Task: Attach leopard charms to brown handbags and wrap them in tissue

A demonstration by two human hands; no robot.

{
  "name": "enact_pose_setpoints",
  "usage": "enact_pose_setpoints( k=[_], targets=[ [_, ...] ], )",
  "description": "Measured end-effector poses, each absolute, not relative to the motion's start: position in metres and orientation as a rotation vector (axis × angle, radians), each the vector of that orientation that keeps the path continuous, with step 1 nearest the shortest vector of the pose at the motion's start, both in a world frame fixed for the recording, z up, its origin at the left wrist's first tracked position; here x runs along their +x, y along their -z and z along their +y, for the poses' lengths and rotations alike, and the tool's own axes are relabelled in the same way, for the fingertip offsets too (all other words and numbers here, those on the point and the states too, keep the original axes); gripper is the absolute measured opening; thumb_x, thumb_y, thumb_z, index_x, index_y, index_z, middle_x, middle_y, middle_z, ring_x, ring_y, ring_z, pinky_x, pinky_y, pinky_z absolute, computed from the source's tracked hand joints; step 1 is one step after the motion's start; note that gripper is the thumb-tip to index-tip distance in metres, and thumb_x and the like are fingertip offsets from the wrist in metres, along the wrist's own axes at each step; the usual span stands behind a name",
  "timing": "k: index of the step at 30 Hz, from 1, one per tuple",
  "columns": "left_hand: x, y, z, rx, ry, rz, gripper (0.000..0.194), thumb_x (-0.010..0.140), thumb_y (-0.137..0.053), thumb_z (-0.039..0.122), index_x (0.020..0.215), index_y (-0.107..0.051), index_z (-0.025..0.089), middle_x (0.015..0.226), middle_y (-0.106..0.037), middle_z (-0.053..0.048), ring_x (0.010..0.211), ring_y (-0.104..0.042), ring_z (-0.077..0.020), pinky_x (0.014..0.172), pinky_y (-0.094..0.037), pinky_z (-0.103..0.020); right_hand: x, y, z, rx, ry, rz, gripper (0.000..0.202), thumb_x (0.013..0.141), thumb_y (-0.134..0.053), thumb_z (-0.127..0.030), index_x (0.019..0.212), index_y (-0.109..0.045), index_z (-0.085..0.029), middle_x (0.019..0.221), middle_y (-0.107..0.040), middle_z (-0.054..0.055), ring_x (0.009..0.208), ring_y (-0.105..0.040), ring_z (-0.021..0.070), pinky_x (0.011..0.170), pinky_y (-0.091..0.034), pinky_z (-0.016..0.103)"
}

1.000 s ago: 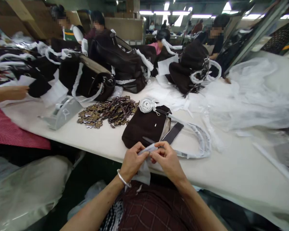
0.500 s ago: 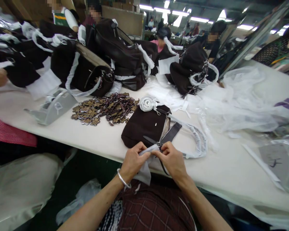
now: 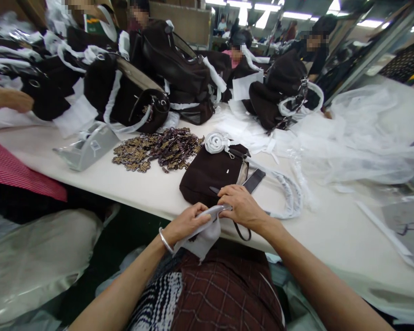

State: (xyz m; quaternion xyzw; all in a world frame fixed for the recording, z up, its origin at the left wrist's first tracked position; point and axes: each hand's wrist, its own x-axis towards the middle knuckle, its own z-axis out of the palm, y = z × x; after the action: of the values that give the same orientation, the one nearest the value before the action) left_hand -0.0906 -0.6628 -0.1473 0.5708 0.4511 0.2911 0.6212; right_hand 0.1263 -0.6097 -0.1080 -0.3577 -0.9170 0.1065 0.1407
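A dark brown handbag (image 3: 209, 177) lies on its side at the table's front edge, its opening facing right. A thin white wrapping sheet (image 3: 205, 241) is folded over a narrow part at the bag's near corner and hangs past the edge. My left hand (image 3: 188, 223) pinches the sheet's left side between thumb and fingers. With bent fingers, my right hand (image 3: 243, 207) grips its right end against the bag and hides what lies beneath. A thin dark strap (image 3: 243, 232) loops below my right hand. The bag's handle (image 3: 290, 197), wrapped in clear plastic, curves out to the right.
Charms (image 3: 158, 147) lie piled left of the bag, beside a clear tape dispenser (image 3: 88, 147). More brown handbags (image 3: 179, 64) with white-wrapped handles crowd the back. Crumpled white wrapping (image 3: 352, 138) spreads at right. A co-worker's hand (image 3: 10, 99) is at the left edge.
My right hand has turned over, its back now upward, with fingers reaching further onto the bag. My left hand has slid slightly left and down along the sheet. The view has shifted a little.
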Motion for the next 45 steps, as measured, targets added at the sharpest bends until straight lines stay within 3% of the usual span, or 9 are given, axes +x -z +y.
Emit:
enact_pose_setpoints(
  k=[3,8,13,18,23,28,34,40,45],
  targets=[
    [-0.106,0.158,-0.677,1.166,-0.589,0.986,0.04,0.083,-0.06,0.051,0.1,-0.062,0.015,0.071,-0.056,0.002,0.055,-0.045,-0.0097,0.05,-0.033,-0.021,0.123,0.107,-0.615,-1.019,-0.247,-2.667,0.027,0.074,-0.078,-0.033,0.097,-0.07,-0.023,0.113,-0.065,0.006,0.111,-0.054,0.0255,0.1,-0.037,0.044],
    [-0.108,0.175,-0.686,0.815,-0.67,0.924,0.045,0.074,-0.073,0.048,0.099,-0.062,0.013,0.077,-0.061,-0.001,0.058,-0.049,-0.0094,0.055,-0.036,-0.021,0.125,0.102,-0.646,-0.789,-0.107,-2.756,0.054,0.084,-0.067,-0.026,0.136,-0.05,-0.025,0.144,-0.048,0.008,0.137,-0.036,0.026,0.117,-0.022,0.05],
    [-0.105,0.178,-0.682,0.744,-0.68,0.835,0.049,0.074,-0.074,0.047,0.107,-0.062,0.012,0.083,-0.066,-0.005,0.062,-0.055,-0.0122,0.059,-0.041,-0.023,0.112,0.102,-0.664,-0.498,-0.129,-2.827,0.024,0.093,-0.052,-0.016,0.109,-0.066,-0.027,0.138,-0.055,0.0,0.136,-0.038,0.0207,0.119,-0.019,0.048],
    [-0.106,0.165,-0.684,1.32,-0.715,1.045,0.037,0.084,-0.061,0.045,0.102,-0.068,0.013,0.096,-0.07,-0.005,0.087,-0.061,-0.0202,0.08,-0.046,-0.028,0.086,0.116,-0.642,-0.554,-0.319,-2.682,0.005,0.086,-0.064,-0.024,0.09,-0.068,-0.024,0.124,-0.064,0.002,0.125,-0.049,0.0223,0.113,-0.028,0.048],
    [-0.108,0.16,-0.691,1.618,-0.775,1.204,0.032,0.091,-0.051,0.036,0.114,-0.065,0.018,0.102,-0.071,-0.004,0.092,-0.063,-0.021,0.085,-0.045,-0.027,0.072,0.126,-0.625,-0.766,-0.657,-2.66,0.024,0.078,-0.075,-0.031,0.096,-0.062,-0.021,0.097,-0.071,0.002,0.091,-0.063,0.0173,0.093,-0.04,0.037],
    [-0.122,0.162,-0.706,1.53,-0.831,1.179,0.041,0.087,-0.053,0.024,0.127,-0.052,0.018,0.121,-0.064,-0.009,0.105,-0.06,-0.0221,0.096,-0.044,-0.032,0.065,0.124,-0.62,-0.869,-0.718,-2.72,0.041,0.074,-0.079,-0.033,0.109,-0.063,-0.021,0.101,-0.071,0.002,0.096,-0.063,0.0183,0.089,-0.034,0.035],
    [-0.137,0.157,-0.728,1.551,-0.896,1.309,0.021,0.088,-0.053,0.038,0.098,-0.056,0.02,0.126,-0.057,-0.009,0.111,-0.055,-0.0236,0.097,-0.041,-0.035,0.065,0.13,-0.617,-0.866,-0.68,-2.778,0.024,0.077,-0.077,-0.034,0.096,-0.07,-0.022,0.093,-0.07,0.001,0.093,-0.06,0.0174,0.088,-0.031,0.034],
    [-0.126,0.163,-0.728,1.602,-0.741,1.641,0.019,0.084,-0.059,0.034,0.074,-0.052,0.02,0.079,-0.059,0.001,0.073,-0.054,-0.0164,0.073,-0.04,-0.028,0.063,0.127,-0.618,-0.929,-0.672,-2.803,0.022,0.074,-0.078,-0.036,0.09,-0.071,-0.021,0.087,-0.069,0.001,0.089,-0.059,0.0175,0.085,-0.03,0.033],
    [-0.128,0.183,-0.727,1.382,-0.919,1.549,0.018,0.08,-0.062,0.032,0.074,-0.052,0.018,0.076,-0.059,0.001,0.073,-0.054,-0.0156,0.071,-0.042,-0.026,0.065,0.126,-0.616,-0.844,-0.719,-2.803,0.028,0.078,-0.073,-0.047,0.09,-0.071,-0.023,0.086,-0.069,0.001,0.086,-0.059,0.0165,0.083,-0.029,0.033]
  ],
)
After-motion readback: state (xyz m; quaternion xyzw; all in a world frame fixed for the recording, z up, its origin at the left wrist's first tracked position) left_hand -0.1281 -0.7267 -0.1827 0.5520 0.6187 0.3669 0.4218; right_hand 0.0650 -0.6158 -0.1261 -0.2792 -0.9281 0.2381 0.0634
